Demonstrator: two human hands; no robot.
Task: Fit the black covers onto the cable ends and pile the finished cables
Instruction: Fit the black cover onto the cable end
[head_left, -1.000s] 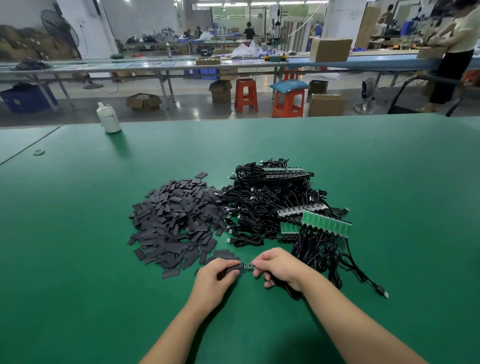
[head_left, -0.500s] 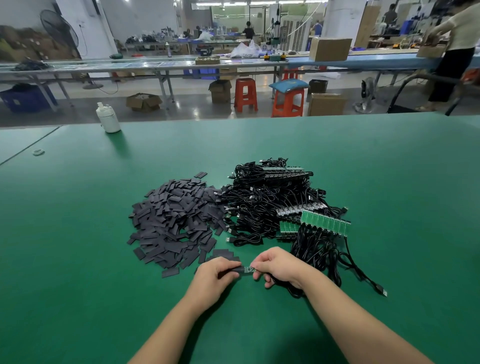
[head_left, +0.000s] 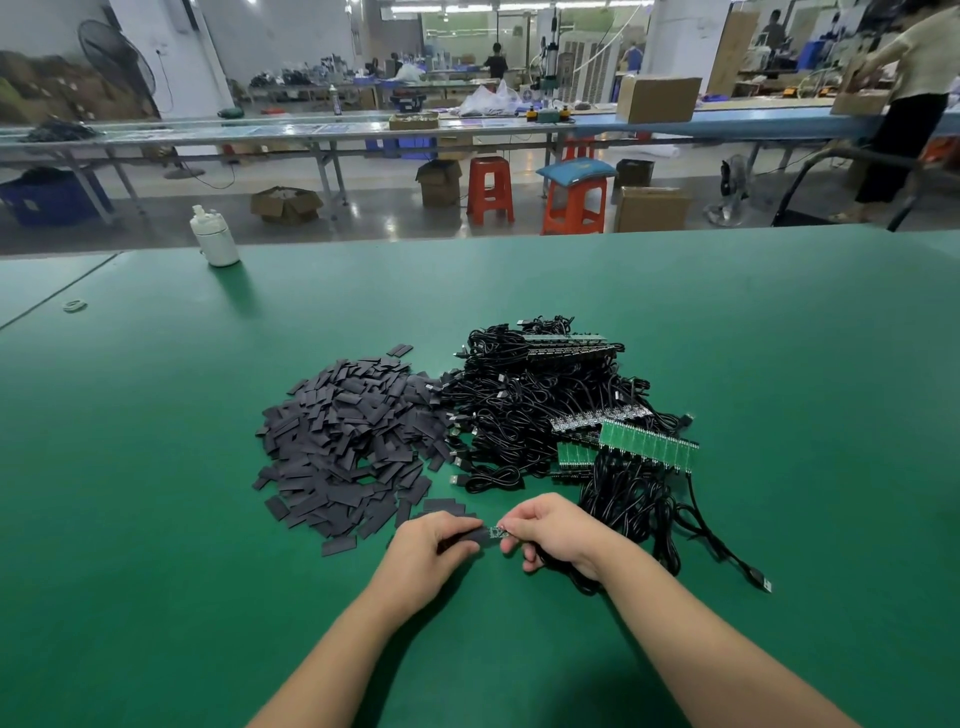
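A heap of flat black covers (head_left: 353, 441) lies on the green table (head_left: 156, 519), left of a tangle of black cables (head_left: 530, 410) with small green circuit boards (head_left: 647, 447) at their ends. In front of both piles my left hand (head_left: 428, 553) pinches one black cover (head_left: 475, 537). My right hand (head_left: 553, 532) pinches the cable's board end (head_left: 498, 531), which sits partly inside that cover. The cable itself runs under my right palm, with a bundle (head_left: 628, 514) trailing to a USB plug (head_left: 761, 581).
A white bottle (head_left: 213, 238) stands at the table's far left edge, and a small ring (head_left: 74, 305) lies left of it. Beyond the table are red stools (head_left: 489, 189), cardboard boxes, long benches and people working at the back.
The cover has slid further over the board end, so less green shows between my hands. Both hands have stayed in place, drawing slightly closer together.
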